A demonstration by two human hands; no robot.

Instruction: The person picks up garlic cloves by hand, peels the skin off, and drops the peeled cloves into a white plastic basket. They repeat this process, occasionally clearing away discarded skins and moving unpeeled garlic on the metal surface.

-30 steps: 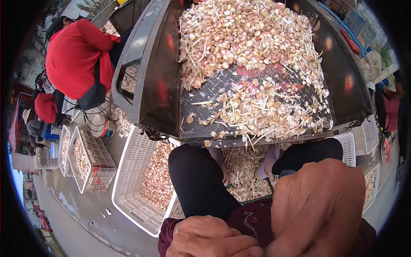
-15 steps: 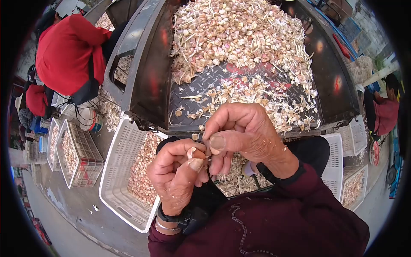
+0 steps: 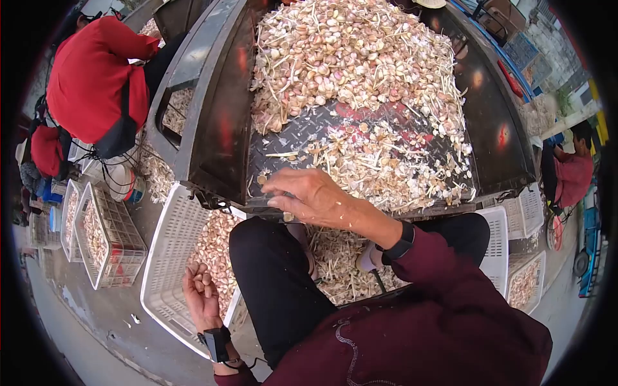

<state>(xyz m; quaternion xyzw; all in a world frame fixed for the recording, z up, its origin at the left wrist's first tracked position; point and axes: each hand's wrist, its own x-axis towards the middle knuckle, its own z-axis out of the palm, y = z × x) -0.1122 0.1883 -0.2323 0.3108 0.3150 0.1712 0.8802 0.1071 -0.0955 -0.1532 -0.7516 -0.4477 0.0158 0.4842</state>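
My left hand (image 3: 202,296) is at the side, over the white plastic basket (image 3: 166,257) that holds loose garlic cloves (image 3: 217,251). Its fingers curl inward, and whatever lies in them is too small to make out. My right hand (image 3: 309,196) hovers palm down above the near edge of the metal cart bed (image 3: 277,166), fingers stretched to the left and thumb apart, with nothing visible in it. Beyond it rises a big heap of garlic cloves and stems (image 3: 347,58). Scraps of skin and stalk (image 3: 380,167) are strewn on the bed nearer me.
Garlic stalks and skins (image 3: 347,264) cover the ground between my legs. Another white basket (image 3: 494,241) stands at my right. Filled crates (image 3: 109,238) sit at left on the pavement, near a person in red (image 3: 96,83). A second person (image 3: 573,170) sits far right.
My hands were together, with a garlic clove at the left fingertips. The left has dropped down and left to the basket; the right has moved left over the bed's edge, its fingers now apart.
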